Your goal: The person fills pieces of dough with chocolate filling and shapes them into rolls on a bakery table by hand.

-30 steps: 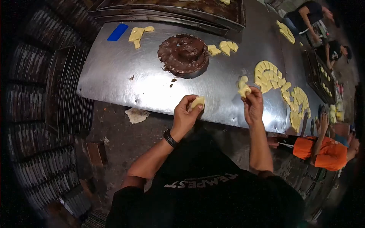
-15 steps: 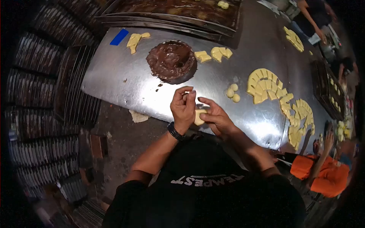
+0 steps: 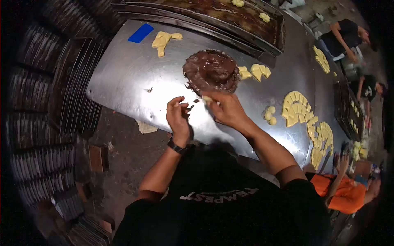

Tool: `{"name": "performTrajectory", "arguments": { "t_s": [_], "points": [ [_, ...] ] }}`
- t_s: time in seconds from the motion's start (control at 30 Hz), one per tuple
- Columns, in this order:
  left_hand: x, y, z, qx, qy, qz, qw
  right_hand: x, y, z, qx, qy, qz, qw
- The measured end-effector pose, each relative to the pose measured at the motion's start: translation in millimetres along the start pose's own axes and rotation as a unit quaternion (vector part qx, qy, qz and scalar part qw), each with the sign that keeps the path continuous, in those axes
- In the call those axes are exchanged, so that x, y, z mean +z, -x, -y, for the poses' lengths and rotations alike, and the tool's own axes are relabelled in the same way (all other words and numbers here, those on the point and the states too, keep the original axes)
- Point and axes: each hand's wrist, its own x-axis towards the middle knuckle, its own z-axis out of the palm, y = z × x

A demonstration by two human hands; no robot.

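Note:
My right hand (image 3: 225, 110) reaches to the near edge of the chocolate-brown mass (image 3: 212, 70). A small pale piece of dough (image 3: 207, 99) shows at its fingertips, pinched between them. Left of it my left hand (image 3: 178, 117) is held over the table's near part, fingers curled apart, with no object visible in it. Dark smears lie on the metal between the hands. Yellow dough pieces (image 3: 260, 72) lie just right of the brown mass, and several dough balls (image 3: 270, 115) sit further right.
The metal table (image 3: 119, 78) carries a blue scraper (image 3: 140, 33), a dough scrap (image 3: 162, 40) and cut dough (image 3: 296, 107). Stacked trays (image 3: 197, 20) line its far edge; a tray rack (image 3: 78, 86) stands left. People work at right, one in orange (image 3: 347, 194).
My hands have moved apart: the right one forward to the brown mass with the dough, the left one slightly left. The view has shifted, so the table contents appear further right.

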Motion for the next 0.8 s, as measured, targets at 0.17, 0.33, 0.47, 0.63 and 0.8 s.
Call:
{"name": "performTrajectory", "arguments": {
  "t_s": [0.17,0.33,0.47,0.63,0.8],
  "points": [
    [-81,-46,-25,-0.048,0.009,0.058,0.997,42,-60,-2,0.099,0.256,-0.037,0.961],
    [-107,-73,-47,-0.101,0.017,0.092,0.99,52,-71,-14,0.289,0.132,0.002,0.948],
    [-99,-91,-58,-0.11,0.038,0.123,0.986,29,-59,-11,0.409,-0.384,-0.022,0.827],
    [-54,-100,-69,-0.152,0.038,0.234,0.96,46,-27,5,0.282,-0.733,-0.074,0.614],
    [1,-54,-72,-0.245,0.041,0.451,0.857,25,23,9,0.212,-0.807,-0.038,0.55]
  ]
}}
